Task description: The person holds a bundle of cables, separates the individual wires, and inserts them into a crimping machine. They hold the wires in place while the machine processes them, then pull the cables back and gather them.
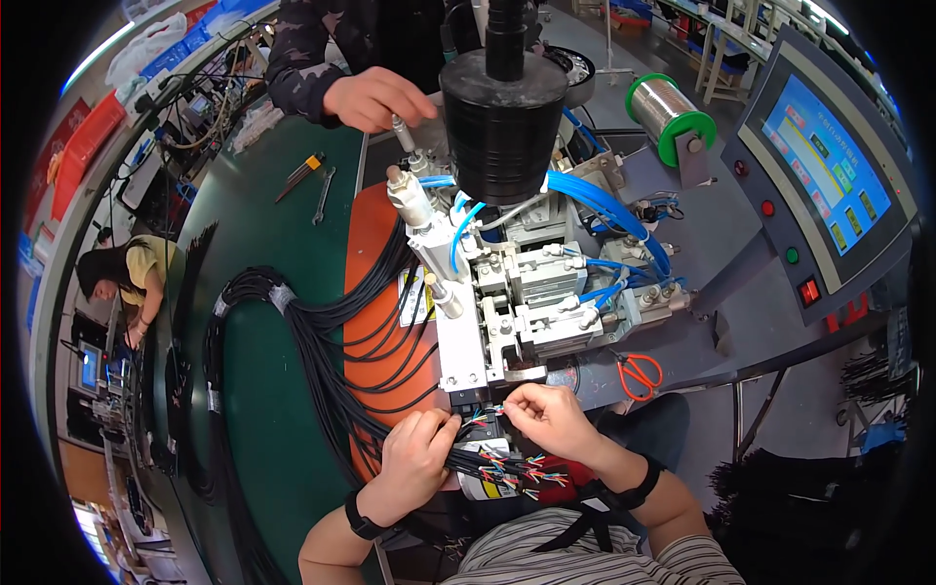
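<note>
My left hand (pixel 414 453) is closed on a black cable just in front of the white and silver machine (pixel 558 278). With closed fingertips, my right hand (pixel 548 419) pinches the thin coloured wires (pixel 480 418) at that cable's stripped end. Below my hands, several more cable ends fan out into red, white, green and blue wires (pixel 531 473). They belong to a thick bundle of black cables (pixel 317 375) that curves over the orange mat (pixel 370 283). The exact grip points are partly hidden by my fingers.
Red-handled scissors (pixel 639 376) lie right of the machine. A solder wire spool (pixel 668 112) and a touchscreen panel (pixel 829 161) stand farther right. Across the table, another person's hand (pixel 380 99) touches the machine's top. A wrench (pixel 324 195) rests on the green mat (pixel 263 180).
</note>
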Demonstrator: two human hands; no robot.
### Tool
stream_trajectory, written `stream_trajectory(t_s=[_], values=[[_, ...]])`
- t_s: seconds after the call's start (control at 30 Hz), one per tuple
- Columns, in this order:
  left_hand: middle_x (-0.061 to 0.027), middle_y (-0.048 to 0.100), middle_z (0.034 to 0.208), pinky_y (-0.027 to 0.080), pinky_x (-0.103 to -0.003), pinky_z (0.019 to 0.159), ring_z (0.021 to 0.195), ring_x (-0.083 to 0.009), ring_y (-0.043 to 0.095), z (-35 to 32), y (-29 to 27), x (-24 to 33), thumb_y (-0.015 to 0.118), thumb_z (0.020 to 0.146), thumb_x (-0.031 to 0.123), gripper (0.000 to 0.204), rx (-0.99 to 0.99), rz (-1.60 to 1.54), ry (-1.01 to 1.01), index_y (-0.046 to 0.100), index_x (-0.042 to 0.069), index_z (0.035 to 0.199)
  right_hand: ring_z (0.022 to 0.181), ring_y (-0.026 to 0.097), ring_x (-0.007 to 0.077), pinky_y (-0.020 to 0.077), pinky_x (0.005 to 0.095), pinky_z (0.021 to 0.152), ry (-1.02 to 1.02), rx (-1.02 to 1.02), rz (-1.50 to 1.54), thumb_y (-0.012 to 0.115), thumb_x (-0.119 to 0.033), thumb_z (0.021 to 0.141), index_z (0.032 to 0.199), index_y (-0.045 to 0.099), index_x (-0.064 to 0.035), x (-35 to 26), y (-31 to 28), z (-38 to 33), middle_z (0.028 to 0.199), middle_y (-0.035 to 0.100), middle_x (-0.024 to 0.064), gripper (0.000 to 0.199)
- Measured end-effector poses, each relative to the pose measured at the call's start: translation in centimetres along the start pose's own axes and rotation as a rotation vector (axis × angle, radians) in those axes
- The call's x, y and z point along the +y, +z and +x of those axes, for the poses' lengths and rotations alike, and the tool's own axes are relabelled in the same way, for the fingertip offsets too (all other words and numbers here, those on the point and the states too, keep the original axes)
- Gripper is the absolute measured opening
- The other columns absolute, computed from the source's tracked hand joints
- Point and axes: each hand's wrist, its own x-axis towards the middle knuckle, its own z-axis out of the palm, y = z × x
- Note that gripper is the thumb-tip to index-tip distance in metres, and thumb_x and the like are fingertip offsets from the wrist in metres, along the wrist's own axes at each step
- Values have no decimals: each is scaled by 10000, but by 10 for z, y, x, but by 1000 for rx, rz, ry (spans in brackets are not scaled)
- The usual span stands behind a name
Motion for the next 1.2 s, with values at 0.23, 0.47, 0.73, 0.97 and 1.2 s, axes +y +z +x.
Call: stream_trajectory(t_s=[0.23,0.47,0.73,0.97,1.2], values=[[-105,592,922,492,-384,679,778,-290,599,5,-2,8,701,623,10,393,37,-4,19,643,1,1011,577,539,16,440,194,522,32,-12,7,672,-118,902,903,672,35,-5,-7,-4,680,628,-16,153],[-85,588,972,482,-368,742,849,-269,594,-3,-6,17,667,624,19,451,-7,-14,-2,637,9,1075,543,535,55,443,233,515,70,27,56,689,-110,858,854,682,22,-17,-9,-14,630,613,26,133],[-79,601,920,476,-372,686,782,-259,604,-21,2,-1,682,652,35,459,59,-59,7,640,32,1109,568,544,28,427,192,502,-39,36,-159,702,-76,863,909,679,23,-5,8,-18,704,632,6,111],[-59,607,789,446,-368,606,682,-260,603,-37,3,-17,716,677,54,486,-40,-124,14,629,47,1155,610,586,37,429,175,501,-132,-9,81,712,20,825,947,665,36,-37,28,-26,868,655,61,131],[-69,617,771,435,-360,569,643,-260,602,-40,9,-21,750,675,65,473,21,-306,26,633,47,1133,644,618,61,474,190,531,-126,-66,222,649,55,870,988,659,52,-13,50,-24,938,656,79,118]])
